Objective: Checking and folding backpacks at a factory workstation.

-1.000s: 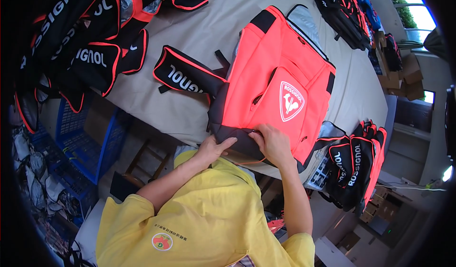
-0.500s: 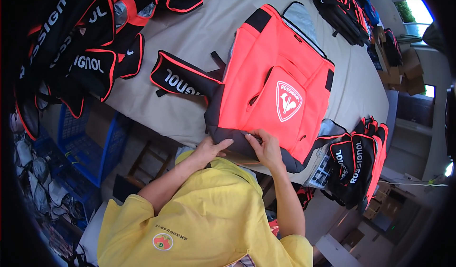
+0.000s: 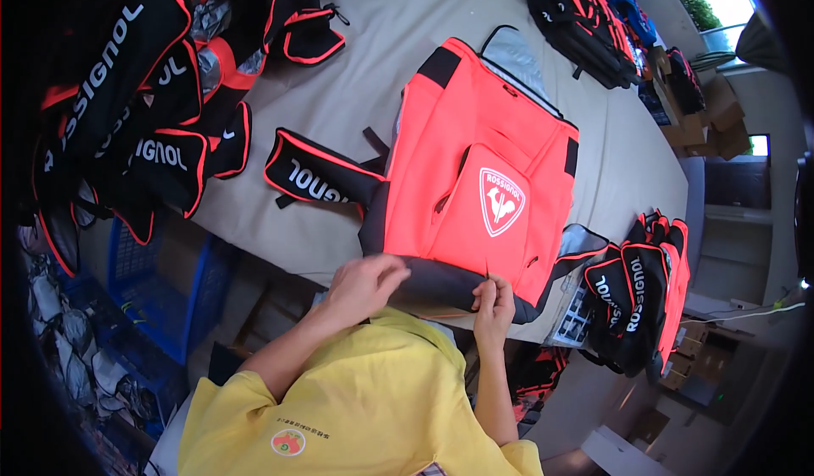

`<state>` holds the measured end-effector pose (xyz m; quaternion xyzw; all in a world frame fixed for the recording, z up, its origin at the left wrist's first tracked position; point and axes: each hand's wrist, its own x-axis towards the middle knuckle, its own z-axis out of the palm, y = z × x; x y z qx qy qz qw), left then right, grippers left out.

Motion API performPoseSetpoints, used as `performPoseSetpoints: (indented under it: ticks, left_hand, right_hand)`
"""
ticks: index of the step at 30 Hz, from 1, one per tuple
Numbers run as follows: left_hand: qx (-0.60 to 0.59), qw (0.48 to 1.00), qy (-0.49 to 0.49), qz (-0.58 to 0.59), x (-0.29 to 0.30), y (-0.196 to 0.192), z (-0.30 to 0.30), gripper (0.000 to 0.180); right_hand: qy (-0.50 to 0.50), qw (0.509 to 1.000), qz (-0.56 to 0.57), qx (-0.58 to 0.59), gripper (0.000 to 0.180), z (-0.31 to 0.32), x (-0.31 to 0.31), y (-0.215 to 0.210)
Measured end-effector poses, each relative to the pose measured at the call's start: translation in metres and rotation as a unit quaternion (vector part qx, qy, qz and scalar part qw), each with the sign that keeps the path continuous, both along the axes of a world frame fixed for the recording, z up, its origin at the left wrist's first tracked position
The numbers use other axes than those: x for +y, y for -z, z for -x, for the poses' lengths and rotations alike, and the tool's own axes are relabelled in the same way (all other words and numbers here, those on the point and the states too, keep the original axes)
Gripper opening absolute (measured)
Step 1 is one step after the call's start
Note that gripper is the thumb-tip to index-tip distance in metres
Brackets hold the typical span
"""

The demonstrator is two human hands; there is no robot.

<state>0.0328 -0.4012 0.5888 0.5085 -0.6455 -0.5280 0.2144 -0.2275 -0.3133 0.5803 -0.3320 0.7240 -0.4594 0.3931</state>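
Note:
A bright coral-red backpack (image 3: pixel 475 179) with a dark grey base (image 3: pixel 441 283) lies on the cloth-covered table, its base toward me. Near the left part of that base is my left hand (image 3: pixel 363 288), a little blurred, with thumb and fingertips brought together; whatever is between them is too small to see. My right hand (image 3: pixel 494 306) is closed at the base's right part, pinching a small thin pointed tool (image 3: pixel 487 269) whose tip points away from me over the red front. A black strap with red piping (image 3: pixel 318 171) spreads out from the bag's left side.
Black straps and panels with red edging (image 3: pixel 161 137) pile up at the left. Blue plastic crates (image 3: pixel 191 281) stand below the table edge. More backpacks lie at the far right (image 3: pixel 581 27) and near right (image 3: pixel 644 289). Cardboard boxes (image 3: pixel 721 107) are stacked beyond.
The backpack sits slightly lower and further left in view. My left hand has lifted off the base, its fingertips drawn together. My right hand has shifted right along the base, the pointed tool now showing.

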Motion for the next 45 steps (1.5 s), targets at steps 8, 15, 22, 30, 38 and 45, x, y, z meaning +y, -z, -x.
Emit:
performPoseSetpoints:
  ticks: [8,15,22,30,38,45]
  left_hand:
    - [-0.224,0.953,0.180,0.099,-0.126,0.025,0.065,0.045]
    - [-0.130,0.967,0.217,-0.026,-0.134,0.054,0.055,0.037]
    - [-0.018,0.961,0.050,0.273,-0.025,0.035,0.042,0.016]
    - [-0.096,0.930,0.089,0.344,-0.002,0.058,0.034,0.021]
    - [-0.193,0.886,0.076,0.415,-0.012,0.001,0.112,0.028]
    - [-0.228,0.852,0.247,0.402,0.004,0.010,0.190,0.071]
  right_hand:
    - [0.027,0.999,0.041,-0.007,0.018,-0.012,-0.007,0.040]
    - [0.083,0.991,-0.016,-0.106,0.035,-0.005,0.001,0.066]
    - [0.076,0.986,-0.006,-0.151,0.041,0.006,0.000,0.078]
    - [0.069,0.959,0.040,-0.274,0.039,0.075,0.055,0.043]
    - [0.175,0.879,-0.191,0.400,0.041,0.267,0.168,0.124]
    - [-0.042,0.935,0.086,0.343,0.027,0.180,0.016,0.005]
